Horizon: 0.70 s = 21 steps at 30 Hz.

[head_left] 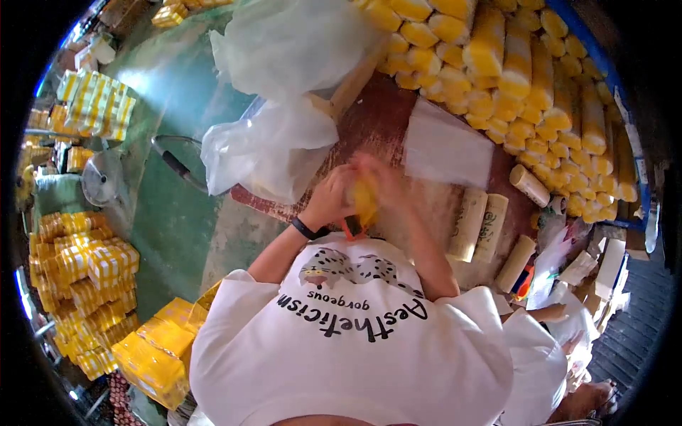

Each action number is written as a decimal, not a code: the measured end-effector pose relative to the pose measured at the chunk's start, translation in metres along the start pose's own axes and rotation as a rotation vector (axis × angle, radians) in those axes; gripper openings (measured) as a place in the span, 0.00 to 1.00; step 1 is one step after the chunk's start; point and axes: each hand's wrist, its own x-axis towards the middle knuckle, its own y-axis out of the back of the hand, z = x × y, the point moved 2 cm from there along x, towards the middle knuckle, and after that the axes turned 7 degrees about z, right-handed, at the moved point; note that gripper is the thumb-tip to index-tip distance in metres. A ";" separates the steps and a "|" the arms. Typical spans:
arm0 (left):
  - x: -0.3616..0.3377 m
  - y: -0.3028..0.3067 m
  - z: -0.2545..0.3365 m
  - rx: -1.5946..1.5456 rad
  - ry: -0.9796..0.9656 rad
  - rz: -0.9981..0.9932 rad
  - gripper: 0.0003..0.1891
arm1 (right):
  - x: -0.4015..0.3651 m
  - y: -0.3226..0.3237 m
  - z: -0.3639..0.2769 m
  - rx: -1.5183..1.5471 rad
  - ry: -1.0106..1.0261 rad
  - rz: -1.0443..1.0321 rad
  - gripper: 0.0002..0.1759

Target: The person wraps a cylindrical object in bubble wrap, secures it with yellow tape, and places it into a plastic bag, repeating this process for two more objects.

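Observation:
My left hand (331, 195), with a dark band on the wrist, is closed on the side of a blurred yellow bundle (365, 199) in front of my chest. My right hand (386, 183) is at the bundle's other side, smeared by motion, so its fingers do not show clearly. Just below the bundle, close to my shirt, sits a small orange-edged dark object (352, 226) whose kind I cannot make out. Beyond my hands lies a worn dark red work surface (376, 106). A white sheet (449, 145) rests on it to the right of my right hand.
Long yellow-and-white rolls (490, 46) are stacked high at the back right. Clear plastic bags (273, 145) bulge at the left of the surface. Cream blocks (469, 224) lie on the right. Yellow wrapped packs (160, 348) are piled at the left. Another person's white sleeve (536, 362) shows at lower right.

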 end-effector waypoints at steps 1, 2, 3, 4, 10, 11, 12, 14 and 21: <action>-0.006 -0.004 -0.004 -0.022 0.054 0.004 0.37 | -0.010 -0.013 0.011 -0.067 -0.005 -0.044 0.19; -0.007 -0.010 -0.009 -0.047 0.107 0.018 0.37 | -0.014 -0.019 0.023 -0.142 -0.005 -0.092 0.20; 0.001 -0.011 -0.008 -0.074 0.061 0.067 0.38 | -0.008 -0.018 0.026 -0.101 -0.034 -0.087 0.20; 0.001 -0.012 -0.003 -0.105 0.030 0.109 0.38 | -0.009 -0.018 0.029 -0.058 -0.078 -0.089 0.21; -0.018 -0.011 0.015 0.133 0.045 0.280 0.34 | -0.011 -0.025 0.027 -0.018 -0.114 -0.084 0.24; -0.024 -0.012 0.017 0.191 0.063 0.306 0.33 | -0.011 -0.029 0.029 0.003 -0.086 -0.075 0.24; -0.025 -0.008 0.024 0.280 0.050 0.292 0.32 | -0.010 -0.032 0.028 0.004 -0.065 -0.081 0.24; -0.022 0.003 0.043 0.459 0.012 0.268 0.31 | -0.007 -0.037 0.024 0.006 -0.017 -0.084 0.23; -0.023 0.035 0.061 0.642 0.133 0.364 0.28 | -0.010 -0.052 0.027 -0.063 0.059 0.078 0.22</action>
